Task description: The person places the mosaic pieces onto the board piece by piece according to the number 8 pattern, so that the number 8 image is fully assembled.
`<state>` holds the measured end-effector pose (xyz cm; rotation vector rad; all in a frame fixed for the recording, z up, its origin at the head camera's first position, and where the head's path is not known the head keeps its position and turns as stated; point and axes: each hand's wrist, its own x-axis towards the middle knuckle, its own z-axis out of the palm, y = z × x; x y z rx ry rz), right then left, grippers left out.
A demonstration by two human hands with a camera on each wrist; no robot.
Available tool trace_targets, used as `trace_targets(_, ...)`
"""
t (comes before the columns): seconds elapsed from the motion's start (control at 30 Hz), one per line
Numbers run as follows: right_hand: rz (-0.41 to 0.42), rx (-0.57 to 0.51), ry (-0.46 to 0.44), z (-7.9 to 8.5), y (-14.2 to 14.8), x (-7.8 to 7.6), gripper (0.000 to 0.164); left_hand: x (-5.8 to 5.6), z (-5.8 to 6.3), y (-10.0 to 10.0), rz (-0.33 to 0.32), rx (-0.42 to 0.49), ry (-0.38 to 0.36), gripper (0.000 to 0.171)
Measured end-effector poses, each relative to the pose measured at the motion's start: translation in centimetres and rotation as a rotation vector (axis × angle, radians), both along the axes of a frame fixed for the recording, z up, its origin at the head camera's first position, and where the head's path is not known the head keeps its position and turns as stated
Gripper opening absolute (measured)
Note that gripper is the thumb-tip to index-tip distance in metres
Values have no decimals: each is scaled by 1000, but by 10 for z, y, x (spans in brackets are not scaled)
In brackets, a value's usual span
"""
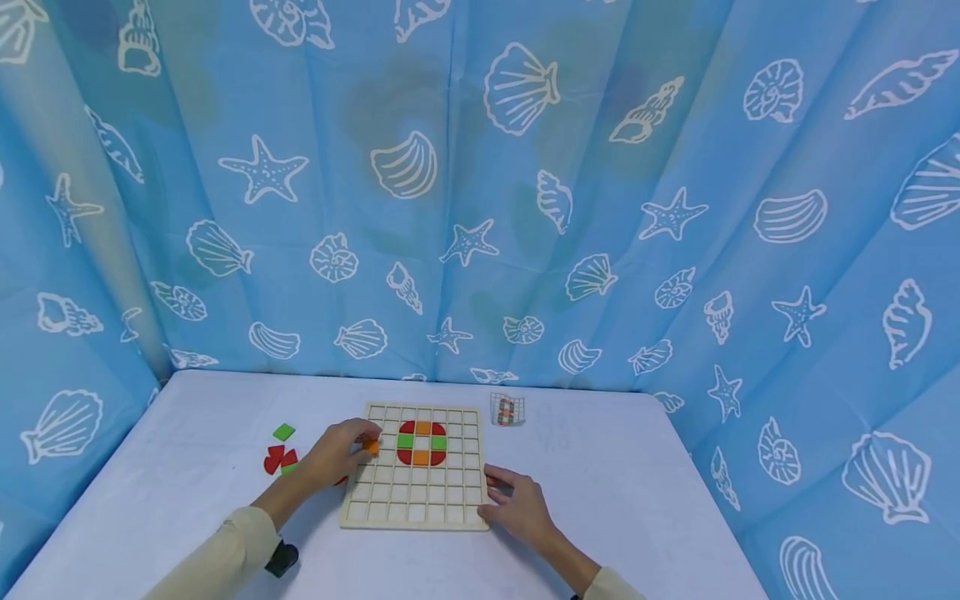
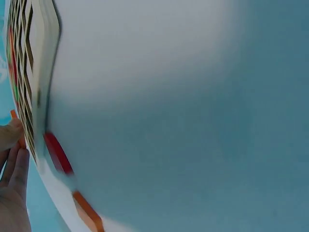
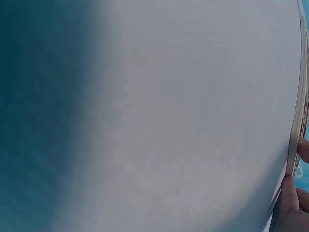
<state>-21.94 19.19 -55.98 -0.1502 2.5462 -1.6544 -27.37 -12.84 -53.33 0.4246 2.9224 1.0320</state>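
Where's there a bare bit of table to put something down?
The widest bare patch of table is right of the card and right hand. Another lies at the far left corner, between the curtain and a green tile. It's crowded left of the board: the left hand pinching an orange tile, plus loose red tiles.

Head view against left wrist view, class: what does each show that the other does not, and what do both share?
Only the head view: the right hand at the edge of the board, the patterned card and a loose green piece.

Only the left wrist view: a clear look at the loose red piece and loose orange piece near the board, which the head view mostly hides.

Both: the board, the left hand, its held orange piece and the white table.
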Motion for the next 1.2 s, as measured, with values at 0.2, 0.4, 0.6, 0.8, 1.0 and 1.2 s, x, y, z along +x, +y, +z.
trace_targets(0.2,-9,14,-2,1,-1,0,64,5,-1,19,-85,12,35,39)
trace_targets(0.4,0,0,8,-2,0,-1,67,7,-3,32,-166,4,40,37)
trace_targets(0.6,11,-42,25,-4,1,-3,81,9,-8,41,-242,17,92,34)
trace_targets(0.8,5,-31,12,-3,1,-3,81,11,-11,48,-236,-6,72,36)
trace_targets(1.0,5,-22,10,-3,1,-3,79,12,-10,52,-237,-30,71,38)
trace_targets(1.2,5,-13,14,-3,1,-2,79,13,-12,55,-246,-31,91,37)
